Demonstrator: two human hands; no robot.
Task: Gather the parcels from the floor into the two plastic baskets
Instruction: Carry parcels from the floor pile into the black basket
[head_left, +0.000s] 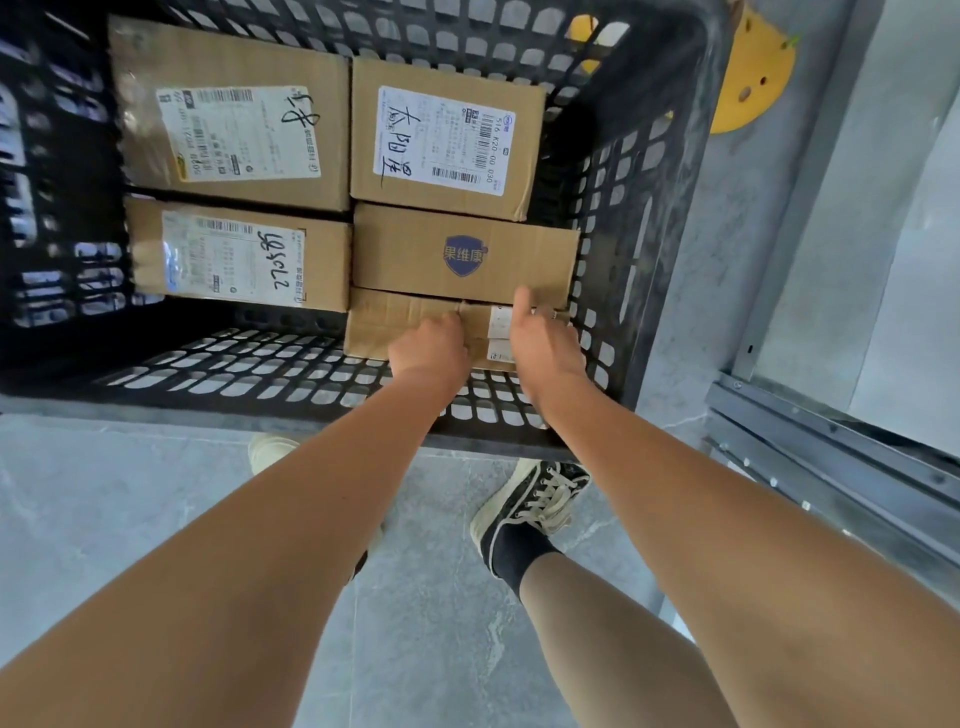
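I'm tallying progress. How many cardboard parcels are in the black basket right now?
5. Far-left parcel, far-right parcel, middle-left parcel, blue-logo parcel, and the near-right parcel under both hands. Any parcels beneath these would be hidden.

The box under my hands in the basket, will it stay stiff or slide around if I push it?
The box is flat-sided taped cardboard, so it probably stays stiff. It lies flat in the basket against the blue-logo box, so it likely slides, not tips. Weight can't be judged.
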